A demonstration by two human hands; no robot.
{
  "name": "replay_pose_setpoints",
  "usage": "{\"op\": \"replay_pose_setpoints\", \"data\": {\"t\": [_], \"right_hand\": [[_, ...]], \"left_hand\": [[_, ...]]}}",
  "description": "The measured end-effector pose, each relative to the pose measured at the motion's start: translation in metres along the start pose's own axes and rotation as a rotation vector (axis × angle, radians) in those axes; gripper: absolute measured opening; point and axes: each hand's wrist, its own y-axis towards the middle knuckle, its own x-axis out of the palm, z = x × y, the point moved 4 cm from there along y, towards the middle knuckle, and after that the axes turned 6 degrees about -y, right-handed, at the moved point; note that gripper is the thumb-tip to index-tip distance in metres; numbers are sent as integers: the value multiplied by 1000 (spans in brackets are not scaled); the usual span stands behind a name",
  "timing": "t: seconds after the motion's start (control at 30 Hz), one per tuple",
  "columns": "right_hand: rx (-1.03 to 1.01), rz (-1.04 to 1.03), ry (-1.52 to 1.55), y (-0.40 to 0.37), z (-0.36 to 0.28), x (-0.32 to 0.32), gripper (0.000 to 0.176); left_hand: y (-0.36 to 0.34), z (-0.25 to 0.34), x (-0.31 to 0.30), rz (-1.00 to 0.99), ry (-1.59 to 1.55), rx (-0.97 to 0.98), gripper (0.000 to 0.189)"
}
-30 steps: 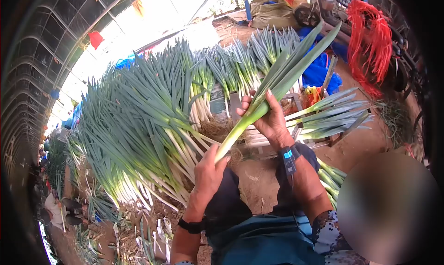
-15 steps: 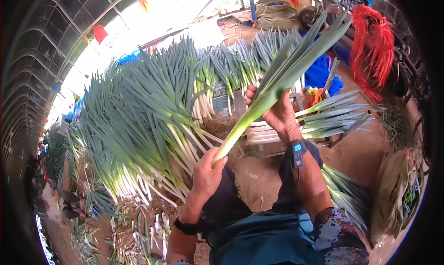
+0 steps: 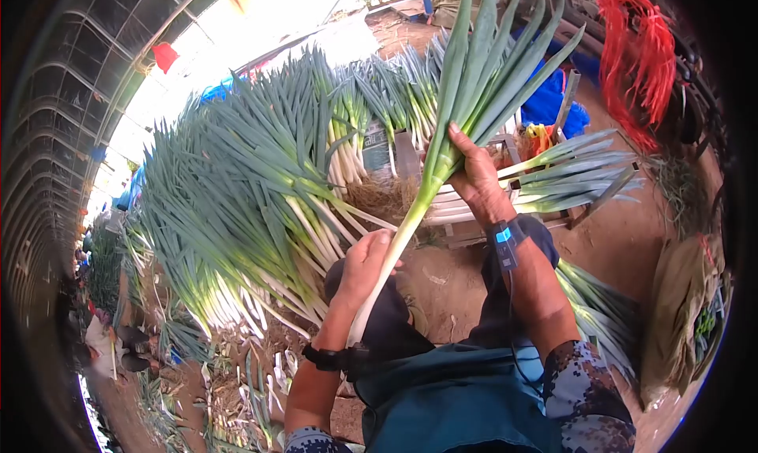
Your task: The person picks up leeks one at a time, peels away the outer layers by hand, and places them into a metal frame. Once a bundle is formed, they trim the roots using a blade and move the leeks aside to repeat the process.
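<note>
A long green onion (image 3: 409, 225) with a white stem and fanned dark-green leaves slants across my lap. My right hand (image 3: 479, 180) is closed round it where the leaves branch, with the thumb laid along the leaf bases. Lower down, my left hand (image 3: 366, 265) curls against the white stem; its fingertips show on the far side. The stem's white end hangs past this hand near my left wrist. Left of my hands leans a large heap of green onions (image 3: 237, 169), leaves up. More trimmed onions (image 3: 572, 180) lie on a low stand to the right.
Upright onion bundles (image 3: 387, 101) stand along the back. Red plastic strips (image 3: 636, 58) hang at the upper right above a blue bundle (image 3: 553, 101). Another onion bunch (image 3: 596, 311) lies beside my right leg, near a brown sack (image 3: 675, 319). Peeled scraps (image 3: 245, 409) litter the floor at lower left.
The onion has come down towards my body and turned more upright, and its leaves are spread wider. My left hand is now higher along the stem, leaving the white end exposed below it.
</note>
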Motion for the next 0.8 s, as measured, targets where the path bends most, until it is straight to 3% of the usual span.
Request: {"op": "replay_pose_setpoints", "data": {"t": [0.23, 0.43, 0.63, 0.8], "right_hand": [[-91, -27, -102, -13, -8, 13, 34], [-103, -54, -163, -16, -10, 14, 37], [-94, 5, -153, -12, -6, 6, 35], [-128, 42, -149, -3, 2, -5, 34]], "left_hand": [[11, 10, 27, 121, 446, 315, 29], [15, 3, 20, 74, 508, 234, 30], [19, 2, 21, 72, 442, 389, 27], [17, 5, 25, 34, 426, 284, 27]]}}
